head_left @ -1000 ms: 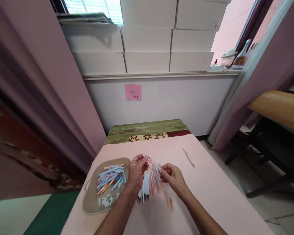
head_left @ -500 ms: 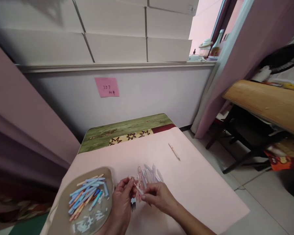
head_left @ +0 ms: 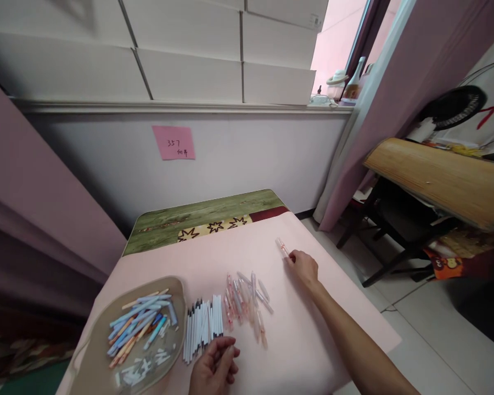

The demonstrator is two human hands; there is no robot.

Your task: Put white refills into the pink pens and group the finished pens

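Note:
My right hand (head_left: 304,267) reaches to the right side of the pink table cover, its fingers closed on a slim clear-and-pink pen (head_left: 282,246) that lies against the surface. My left hand (head_left: 216,365) rests near the front with fingers curled in and nothing visible between them. Just beyond it lies a row of white pen refills (head_left: 203,323) with dark tips. To their right is a loose pile of clear and pinkish pen barrels (head_left: 247,291). A second pen under the right hand cannot be made out.
At the left stands a beige tray (head_left: 177,285) with blue and orange pen barrels (head_left: 138,323) and small whitish pieces (head_left: 138,372). A wall with a pink note (head_left: 174,142) rises behind the table. Off to the right are a wooden desk (head_left: 436,175) and a dark chair (head_left: 389,225).
My right hand has moved from beside the left hand to the pen at the far right. My left hand has drawn back toward me, uncovering the row of refills. The view shifted slightly.

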